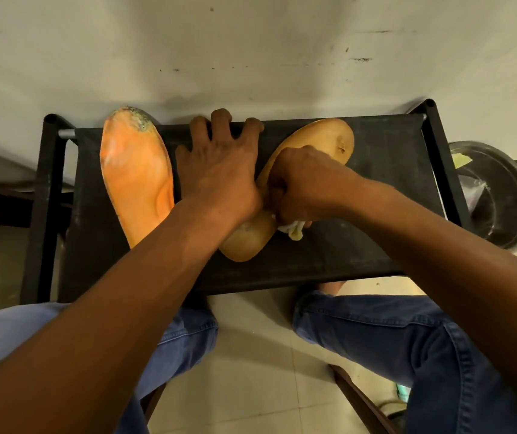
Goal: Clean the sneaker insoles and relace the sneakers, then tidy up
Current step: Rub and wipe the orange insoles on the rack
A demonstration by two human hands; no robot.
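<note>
- the tan insole (323,137) lies slantwise on the black rack shelf (382,195), under the right hand (301,186), which is fisted round a pale cloth (293,228).
- the left hand (219,170), fingers spread, presses flat on the shelf, between it and the orange insole (136,180).
- the tan insole's middle is hidden by both hands.
- no writing is readable.

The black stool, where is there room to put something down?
The stool has a bare patch at its right end, between the tan insole and the frame. Another runs along the near edge. The middle is crowded: left hand, right hand holding a cloth, orange insole.
</note>
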